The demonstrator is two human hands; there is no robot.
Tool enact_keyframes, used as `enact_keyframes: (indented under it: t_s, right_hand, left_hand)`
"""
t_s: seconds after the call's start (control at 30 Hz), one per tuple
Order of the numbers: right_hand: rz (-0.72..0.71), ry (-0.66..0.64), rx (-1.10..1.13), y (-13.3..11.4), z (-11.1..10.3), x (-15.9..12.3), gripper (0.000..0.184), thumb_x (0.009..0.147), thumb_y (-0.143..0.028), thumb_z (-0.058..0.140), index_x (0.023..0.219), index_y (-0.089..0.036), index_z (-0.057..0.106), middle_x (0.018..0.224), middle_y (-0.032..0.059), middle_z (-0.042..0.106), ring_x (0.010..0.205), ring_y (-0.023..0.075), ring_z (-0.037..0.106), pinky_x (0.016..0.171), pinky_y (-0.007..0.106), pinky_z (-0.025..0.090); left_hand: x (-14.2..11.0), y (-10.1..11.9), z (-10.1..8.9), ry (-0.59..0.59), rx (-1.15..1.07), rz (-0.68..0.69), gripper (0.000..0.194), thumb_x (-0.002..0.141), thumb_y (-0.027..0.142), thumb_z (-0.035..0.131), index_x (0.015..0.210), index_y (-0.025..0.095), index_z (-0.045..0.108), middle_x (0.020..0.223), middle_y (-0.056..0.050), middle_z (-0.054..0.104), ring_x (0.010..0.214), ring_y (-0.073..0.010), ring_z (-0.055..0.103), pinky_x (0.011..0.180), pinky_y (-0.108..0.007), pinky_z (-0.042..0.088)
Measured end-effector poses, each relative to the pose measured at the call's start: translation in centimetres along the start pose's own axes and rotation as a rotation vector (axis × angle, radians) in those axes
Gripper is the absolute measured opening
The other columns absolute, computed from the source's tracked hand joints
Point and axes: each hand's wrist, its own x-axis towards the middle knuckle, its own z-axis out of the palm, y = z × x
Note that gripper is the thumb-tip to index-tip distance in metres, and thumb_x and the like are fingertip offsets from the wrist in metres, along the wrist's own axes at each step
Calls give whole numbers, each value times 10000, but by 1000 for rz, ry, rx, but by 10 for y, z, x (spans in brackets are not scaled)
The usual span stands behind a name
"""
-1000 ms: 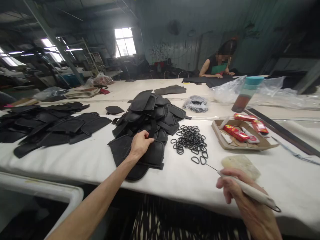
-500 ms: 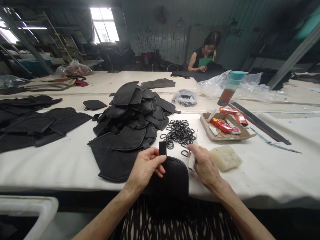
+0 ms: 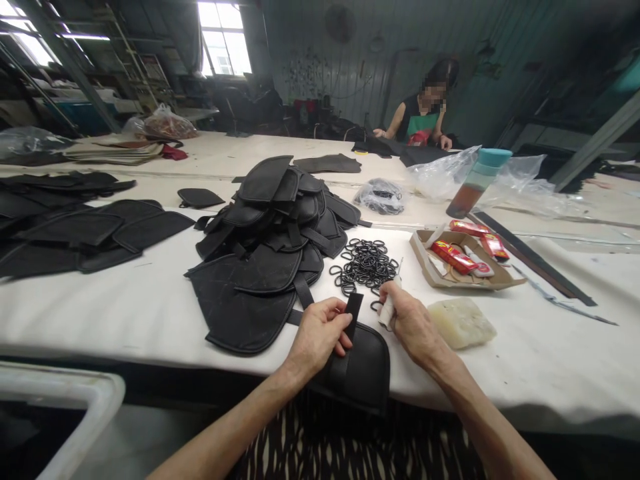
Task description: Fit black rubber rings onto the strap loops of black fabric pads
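Observation:
My left hand (image 3: 320,337) pinches a short black strap (image 3: 354,313) between thumb and fingers. The strap belongs to a black padded leather piece (image 3: 367,360) that hangs over the table's front edge. In my right hand (image 3: 413,323) is an awl-like tool (image 3: 387,311) with a white-wrapped handle, its thin tip pointing away from me. Just beyond that hand lies a heap of black D-rings (image 3: 367,263), with a few loose ones near the tool. Left of it rises a pile of similar black leather pieces (image 3: 270,267).
A yellowish block (image 3: 463,323) lies right of my right hand. Behind it stands a cardboard tray (image 3: 425,267) with red boxes, near a blue-lidded bottle (image 3: 473,187). More black pieces (image 3: 90,233) lie left. Across the table a person (image 3: 425,113) handles dark material.
The view has shifted slightly. My left hand has tilted the strap rightward, toward the tool. The person opposite has spread their hands apart, and something red now shows between them.

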Motion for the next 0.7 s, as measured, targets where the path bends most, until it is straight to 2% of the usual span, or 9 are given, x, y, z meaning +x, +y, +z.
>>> enact_keyframes:
  t_s: [0.23, 0.57, 0.7]
  right_hand:
    - [7, -71, 74, 2, -6, 9, 298, 665, -43, 401, 888, -232, 460, 664, -34, 560, 587, 136, 503, 555, 221, 335]
    - [46, -5, 52, -4, 2, 12, 320, 621, -29, 394, 855, -229, 481, 646, -30, 529, 609, 150, 477, 570, 238, 307]
    - [49, 33, 83, -6, 1, 14, 291, 630, -47, 405, 847, -231, 466, 647, -37, 549, 612, 144, 498, 581, 227, 339]
  left_hand:
    - [0, 1, 0, -26, 12, 7, 51, 742, 163, 515, 712, 141, 549, 439, 45, 508, 371, -103, 523, 315, -157, 367]
    - [0, -2, -1, -19, 35, 15, 86, 753, 168, 500, 712, 142, 571, 438, 43, 505, 354, -98, 510, 318, -162, 369]
    - [1, -4, -2, -22, 38, 25, 91, 757, 179, 497, 723, 146, 574, 454, 40, 518, 370, -99, 520, 329, -162, 376]
